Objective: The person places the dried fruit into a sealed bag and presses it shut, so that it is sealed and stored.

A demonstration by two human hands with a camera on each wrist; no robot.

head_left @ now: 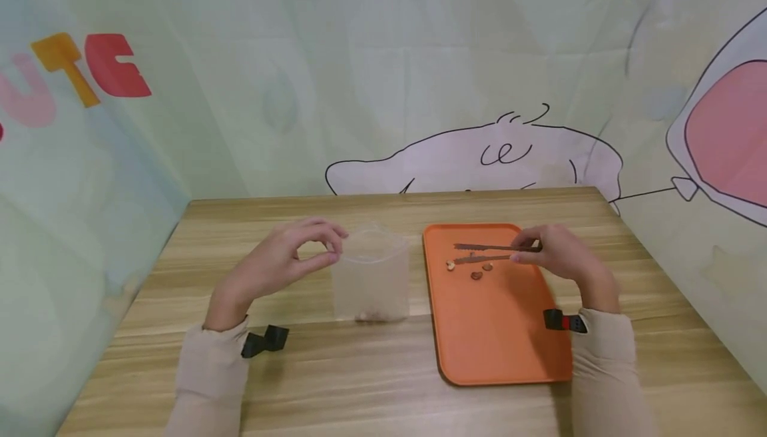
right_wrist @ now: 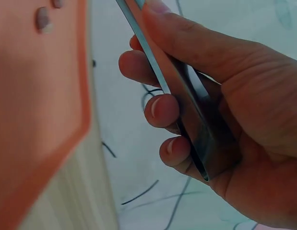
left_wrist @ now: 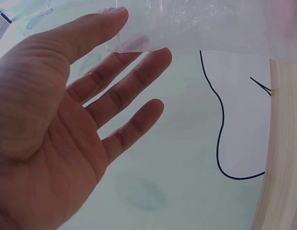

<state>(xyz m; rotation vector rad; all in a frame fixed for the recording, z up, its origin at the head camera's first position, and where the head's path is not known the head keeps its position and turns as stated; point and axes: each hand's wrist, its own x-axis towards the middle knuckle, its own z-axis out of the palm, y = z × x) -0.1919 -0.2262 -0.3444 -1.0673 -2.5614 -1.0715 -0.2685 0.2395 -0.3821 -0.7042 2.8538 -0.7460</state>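
My left hand [head_left: 293, 250] pinches the upper left edge of a clear plastic bag [head_left: 370, 284] between thumb and index finger; in the left wrist view the other fingers [left_wrist: 138, 76] are spread loosely. The bag stands upright with its mouth open, and a few small brown pieces [head_left: 371, 316] lie at its bottom. My right hand [head_left: 560, 250] grips metal tongs [head_left: 497, 248] from above, thumb on one arm and fingers round the other. The tong arms are apart over the orange tray [head_left: 497, 330]. Several small nuts [head_left: 476, 275] lie on the tray near the tong tips.
The tray lies right of the bag on a wood-grain table [head_left: 335, 384]. A printed cloth backdrop [head_left: 269, 90] hangs behind the table and along its sides. Each wrist bears a black strap mount [head_left: 265, 341] over a beige sleeve.
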